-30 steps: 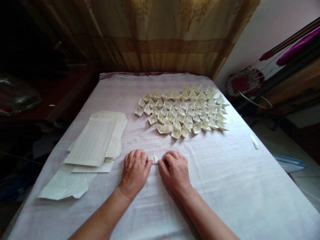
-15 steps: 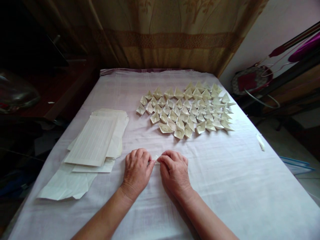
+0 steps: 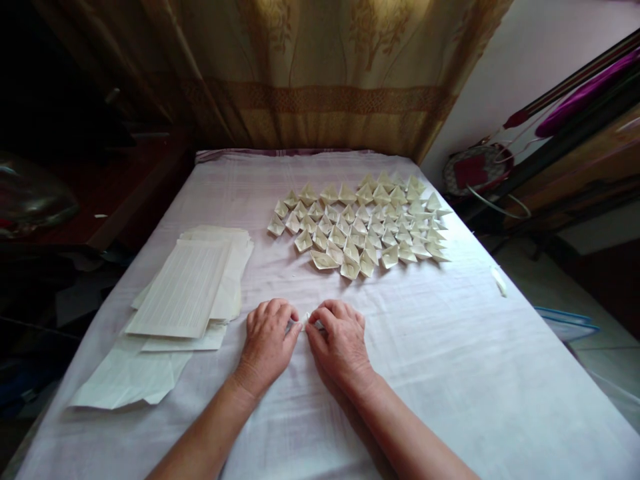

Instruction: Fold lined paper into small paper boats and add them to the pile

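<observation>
Between my two hands is a small folded piece of white paper (image 3: 305, 324), mostly covered by fingers. My left hand (image 3: 269, 333) pinches its left side between thumb and forefinger. From the right, my right hand (image 3: 340, 335) grips the same paper, fingers curled and thumb low. Beyond the hands, rows of folded paper boats (image 3: 350, 233) stand close together on the white cloth (image 3: 425, 347). To the left lies a stack of lined paper sheets (image 3: 180, 287), some of them crumpled at the edges.
A patterned curtain (image 3: 310, 100) hangs behind the far edge. On the right edge lies a white scrap (image 3: 499, 282); past it are a round bag (image 3: 475, 170) and a blue-edged item (image 3: 567, 320) lower down. A dark red table (image 3: 135, 180) stands at left.
The camera view has shifted slightly, moving the boats left and down in the picture. Both hands stay on the small paper, with the fingers slightly repositioned and the thumbs closer together.
</observation>
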The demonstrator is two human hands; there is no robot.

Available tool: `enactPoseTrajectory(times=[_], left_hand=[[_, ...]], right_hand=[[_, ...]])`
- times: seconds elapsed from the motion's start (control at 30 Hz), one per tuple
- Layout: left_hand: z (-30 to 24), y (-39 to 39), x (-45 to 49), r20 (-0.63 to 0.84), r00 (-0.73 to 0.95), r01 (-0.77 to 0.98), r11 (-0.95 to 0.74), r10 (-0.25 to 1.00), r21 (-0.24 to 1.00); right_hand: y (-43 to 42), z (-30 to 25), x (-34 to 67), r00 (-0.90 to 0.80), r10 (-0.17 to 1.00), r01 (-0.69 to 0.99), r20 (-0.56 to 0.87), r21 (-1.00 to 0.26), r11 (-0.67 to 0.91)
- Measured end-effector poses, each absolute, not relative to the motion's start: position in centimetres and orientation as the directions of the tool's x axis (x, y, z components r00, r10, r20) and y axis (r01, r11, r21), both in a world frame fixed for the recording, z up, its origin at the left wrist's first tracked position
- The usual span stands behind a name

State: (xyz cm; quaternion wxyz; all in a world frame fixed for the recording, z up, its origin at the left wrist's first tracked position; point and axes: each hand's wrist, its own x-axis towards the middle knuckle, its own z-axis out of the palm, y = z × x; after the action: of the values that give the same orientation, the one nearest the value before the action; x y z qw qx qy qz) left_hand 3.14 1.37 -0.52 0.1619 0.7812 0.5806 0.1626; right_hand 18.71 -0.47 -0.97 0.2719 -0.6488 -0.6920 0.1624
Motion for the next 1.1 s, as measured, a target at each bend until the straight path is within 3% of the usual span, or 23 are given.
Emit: enactPoseTrajectory(times=[0.87,1.1], left_hand=[[0.0,1.6,3.9,0.076,0.279,0.884,-0.286,0.957,0.370],[1.5,2.8,4.1,0.033,0.480,0.827,-0.465,0.877,0.316]], right_hand=[[-0.5,-1.3,20.7,0.069,0.983,0.796,0.168,-0.603,0.047],[-0.7,-2.4,21.6,0.085,0.949,0.635,0.303,-0.750,0.182]])
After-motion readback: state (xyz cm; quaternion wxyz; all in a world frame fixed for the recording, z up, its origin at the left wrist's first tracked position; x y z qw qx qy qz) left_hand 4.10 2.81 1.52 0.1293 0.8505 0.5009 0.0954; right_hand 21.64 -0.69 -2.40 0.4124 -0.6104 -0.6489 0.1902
